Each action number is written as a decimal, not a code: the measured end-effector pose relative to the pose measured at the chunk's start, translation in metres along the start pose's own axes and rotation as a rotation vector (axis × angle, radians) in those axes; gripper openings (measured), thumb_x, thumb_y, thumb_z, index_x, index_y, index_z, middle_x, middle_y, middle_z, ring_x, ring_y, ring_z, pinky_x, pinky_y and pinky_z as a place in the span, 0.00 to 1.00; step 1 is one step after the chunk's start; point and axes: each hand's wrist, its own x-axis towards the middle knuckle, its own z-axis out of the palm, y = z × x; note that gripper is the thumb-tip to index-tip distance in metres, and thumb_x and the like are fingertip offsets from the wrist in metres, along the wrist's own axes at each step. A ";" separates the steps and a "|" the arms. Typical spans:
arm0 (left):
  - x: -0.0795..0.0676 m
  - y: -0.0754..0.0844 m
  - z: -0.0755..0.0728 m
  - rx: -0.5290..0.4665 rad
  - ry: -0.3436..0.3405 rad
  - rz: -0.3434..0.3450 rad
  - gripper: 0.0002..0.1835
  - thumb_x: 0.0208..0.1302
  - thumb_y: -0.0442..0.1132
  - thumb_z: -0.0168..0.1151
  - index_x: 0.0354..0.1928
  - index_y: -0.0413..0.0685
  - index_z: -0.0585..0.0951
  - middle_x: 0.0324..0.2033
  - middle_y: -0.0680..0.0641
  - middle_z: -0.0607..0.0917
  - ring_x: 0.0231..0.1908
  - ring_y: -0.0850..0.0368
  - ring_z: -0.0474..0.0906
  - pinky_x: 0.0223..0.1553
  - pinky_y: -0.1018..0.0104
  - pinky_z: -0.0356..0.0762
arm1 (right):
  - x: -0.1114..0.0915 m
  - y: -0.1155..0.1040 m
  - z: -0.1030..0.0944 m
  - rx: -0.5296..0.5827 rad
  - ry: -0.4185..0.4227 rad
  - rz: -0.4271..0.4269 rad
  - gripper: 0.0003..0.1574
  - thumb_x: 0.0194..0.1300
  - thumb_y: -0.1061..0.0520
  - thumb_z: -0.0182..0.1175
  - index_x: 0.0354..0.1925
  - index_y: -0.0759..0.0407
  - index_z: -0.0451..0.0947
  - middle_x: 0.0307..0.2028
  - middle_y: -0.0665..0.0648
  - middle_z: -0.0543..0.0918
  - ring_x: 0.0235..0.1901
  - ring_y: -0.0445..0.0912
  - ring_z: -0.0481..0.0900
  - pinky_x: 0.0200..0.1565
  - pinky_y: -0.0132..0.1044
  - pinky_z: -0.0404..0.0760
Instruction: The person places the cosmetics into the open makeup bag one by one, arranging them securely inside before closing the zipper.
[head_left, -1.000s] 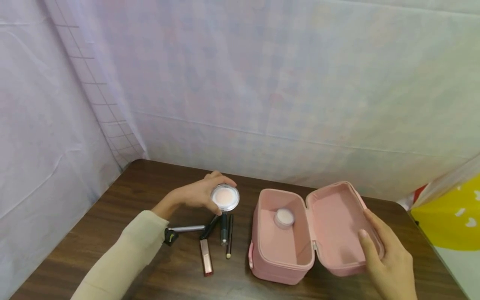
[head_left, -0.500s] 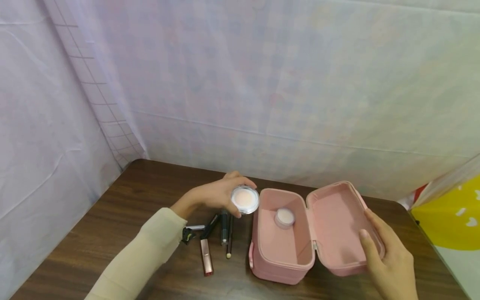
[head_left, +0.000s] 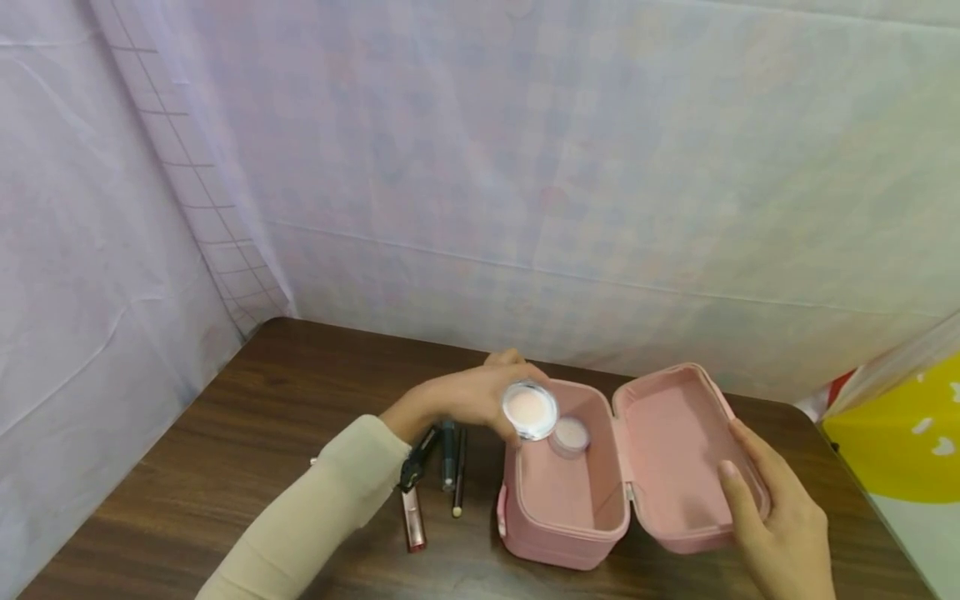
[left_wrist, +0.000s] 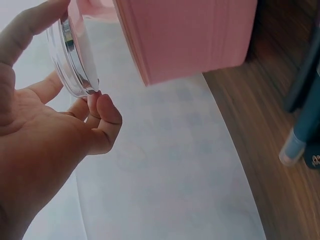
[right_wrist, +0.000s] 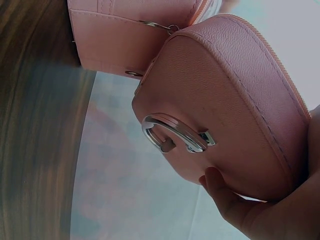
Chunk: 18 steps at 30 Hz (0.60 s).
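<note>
My left hand pinches a round, clear-rimmed powder compact between thumb and fingers. The compact is above the back left rim of a pink makeup case, whose top stands open. Inside the case lies a small round jar with a pale top. In the left wrist view the compact is seen edge-on beside the case wall. My right hand grips the outer edge of the case lid, folded out to the right. The right wrist view shows the lid's outside with its handle.
Left of the case, on the brown table, lie a pink-gold lipstick tube, a dark tube and a thin dark stick. My left sleeve covers part of this area. White cloth hangs behind the table.
My left hand has carried the compact rightward from above the loose cosmetics to the case's left rim. My right hand has stayed on the lid.
</note>
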 end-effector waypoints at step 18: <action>0.029 0.014 0.014 0.030 -0.111 0.022 0.45 0.39 0.34 0.78 0.65 0.57 0.71 0.53 0.53 0.66 0.53 0.58 0.60 0.48 0.65 0.67 | 0.000 0.001 0.001 0.004 0.009 -0.004 0.31 0.65 0.57 0.60 0.65 0.40 0.70 0.60 0.35 0.70 0.48 0.20 0.62 0.48 0.14 0.57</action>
